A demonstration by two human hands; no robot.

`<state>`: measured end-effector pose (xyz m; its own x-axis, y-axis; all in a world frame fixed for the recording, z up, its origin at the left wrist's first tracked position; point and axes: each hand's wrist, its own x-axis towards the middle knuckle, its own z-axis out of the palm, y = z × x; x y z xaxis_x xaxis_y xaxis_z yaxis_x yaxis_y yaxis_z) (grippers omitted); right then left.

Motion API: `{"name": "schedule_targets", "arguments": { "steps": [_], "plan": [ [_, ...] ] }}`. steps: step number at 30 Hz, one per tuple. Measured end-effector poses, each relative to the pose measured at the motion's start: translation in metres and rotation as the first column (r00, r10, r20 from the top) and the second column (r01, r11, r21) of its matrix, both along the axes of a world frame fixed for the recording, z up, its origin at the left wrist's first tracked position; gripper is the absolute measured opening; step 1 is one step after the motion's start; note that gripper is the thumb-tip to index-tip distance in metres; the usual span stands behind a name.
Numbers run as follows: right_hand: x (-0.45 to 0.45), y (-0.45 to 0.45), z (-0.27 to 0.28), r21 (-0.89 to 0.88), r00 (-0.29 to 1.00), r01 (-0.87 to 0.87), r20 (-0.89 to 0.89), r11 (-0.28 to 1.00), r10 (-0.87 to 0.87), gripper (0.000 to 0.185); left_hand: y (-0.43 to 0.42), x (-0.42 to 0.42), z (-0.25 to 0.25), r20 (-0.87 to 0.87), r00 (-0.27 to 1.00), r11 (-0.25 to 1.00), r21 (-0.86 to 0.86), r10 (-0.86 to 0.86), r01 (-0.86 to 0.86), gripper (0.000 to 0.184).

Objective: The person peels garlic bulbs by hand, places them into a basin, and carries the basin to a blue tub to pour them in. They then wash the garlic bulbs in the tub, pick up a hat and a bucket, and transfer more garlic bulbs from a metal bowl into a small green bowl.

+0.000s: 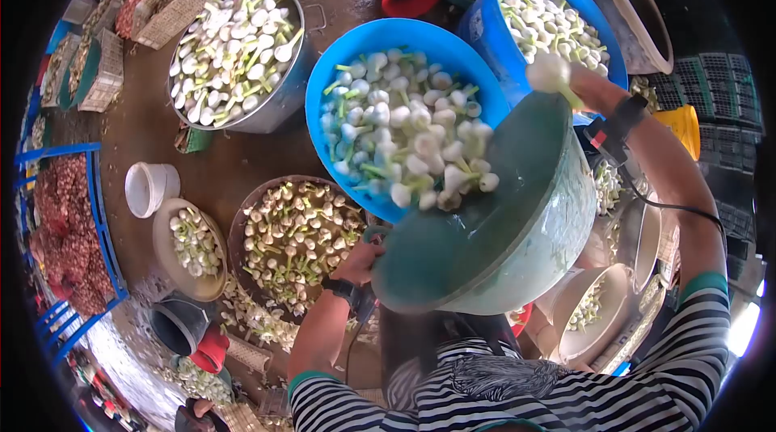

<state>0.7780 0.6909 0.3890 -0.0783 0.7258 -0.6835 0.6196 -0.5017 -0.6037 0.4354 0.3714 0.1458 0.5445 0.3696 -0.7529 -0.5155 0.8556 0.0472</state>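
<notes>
Brown floor (133,137) seen, wet sheen caught near twelve o'clock. Floor littered with pale scraps (263,325) around seven o'clock, washed by whitish glare at eight. Blue metal frame (107,234) stood at nine o'clock, reddish sacks (69,230) held behind its bars. Light slatted crates (174,5) set between ten and eleven. Dark crates (715,92) stacked between two and three, left in shadow. Bright light (744,329) let in at four.

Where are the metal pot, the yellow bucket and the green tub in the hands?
Metal pot (292,92): head view, outer wall, lower right.
Yellow bucket (687,129): head view, visible part of the side.
Green tub (537,250): head view, outer wall.
</notes>
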Motion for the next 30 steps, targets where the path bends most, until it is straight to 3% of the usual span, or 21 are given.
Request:
{"name": "schedule_targets", "arguments": {
  "steps": [1,3,6,9,10,11,12,13,15,18,21,22,23,24,25,28,30],
  "plan": [
    [-0.012,-0.006,0.001,0.014,0.991,0.135,-0.027,0.991,-0.134,0.018,0.0,-0.002,0.006,0.042,0.999,0.997,-0.072,-0.011,0.014,0.037],
    [0.004,0.007,-0.011,-0.004,0.99,0.142,-0.019,0.99,-0.142,0.019,-0.013,0.009,-0.001,0.033,0.999,1.0,0.013,0.014,-0.015,0.038],
    [0.021,0.013,-0.006,-0.04,0.995,0.095,-0.028,0.995,-0.096,0.019,-0.026,0.031,0.009,-0.003,0.991,0.991,-0.002,0.134,-0.134,0.039],
    [0.002,-0.017,0.03,0.085,0.999,0.001,0.038,0.996,-0.004,0.02,-0.04,0.059,0.018,0.029,0.961,0.961,0.031,0.275,-0.275,0.039],
    [0.017,-0.021,0.027,0.144,0.993,-0.034,-0.103,0.989,0.049,0.02,-0.042,0.069,0.021,0.051,0.942,0.941,0.062,0.331,-0.334,0.039],
    [0.046,-0.012,0.034,0.218,0.896,-0.403,-0.103,0.889,0.432,0.024,-0.045,0.078,0.024,0.05,0.946,0.94,0.109,0.321,-0.325,0.04],
    [0.054,-0.025,0.044,0.162,0.909,-0.253,-0.298,0.954,0.292,0.031,-0.049,0.086,0.028,0.04,0.947,0.936,0.145,0.319,-0.321,0.04],
    [0.05,-0.038,0.06,0.197,0.882,-0.293,-0.322,0.936,0.344,0.029,-0.055,0.093,0.033,0.026,0.947,0.93,0.181,0.32,-0.319,0.041],
    [0.063,-0.052,0.08,0.306,0.941,-0.245,-0.151,0.92,0.301,0.03,-0.068,0.113,0.046,-0.067,0.914,0.891,0.261,0.399,-0.37,0.042],
    [0.047,-0.071,0.12,0.199,0.921,-0.277,-0.223,0.94,0.319,0.033,-0.08,0.131,0.06,-0.166,0.866,0.854,0.331,0.472,-0.402,0.043],
    [0.038,-0.094,0.133,0.206,0.901,-0.033,-0.418,0.978,0.119,0.038,-0.085,0.139,0.088,-0.229,0.807,0.827,0.308,0.545,-0.471,0.044],
    [0.035,-0.088,0.135,0.274,0.909,-0.25,-0.263,0.929,0.322,0.04,-0.09,0.141,0.096,-0.245,0.786,0.816,0.29,0.569,-0.5,0.044],
    [0.032,-0.083,0.137,0.325,0.857,-0.453,-0.099,0.83,0.506,0.042,-0.094,0.146,0.098,-0.283,0.753,0.802,0.272,0.595,-0.531,0.044],
    [0.041,-0.069,0.127,0.457,0.771,-0.614,0.174,0.643,0.612,0.042,-0.096,0.15,0.098,-0.313,0.719,0.784,0.261,0.62,-0.563,0.043],
    [0.034,-0.068,0.125,0.45,0.781,-0.592,0.117,0.668,0.614,0.044,-0.099,0.154,0.096,-0.342,0.688,0.767,0.241,0.64,-0.595,0.042],
    [0.013,-0.069,0.124,0.439,0.732,-0.536,-0.185,0.721,0.656,0.052,-0.117,0.149,0.077,-0.324,0.379,0.495,0.461,0.867,-0.737,0.04],
    [-0.01,-0.069,0.115,0.494,0.633,-0.578,-0.232,0.65,0.739,0.062,-0.134,0.128,0.08,-0.462,0.3,0.514,0.457,0.835,-0.726,0.038]
  ]
}}
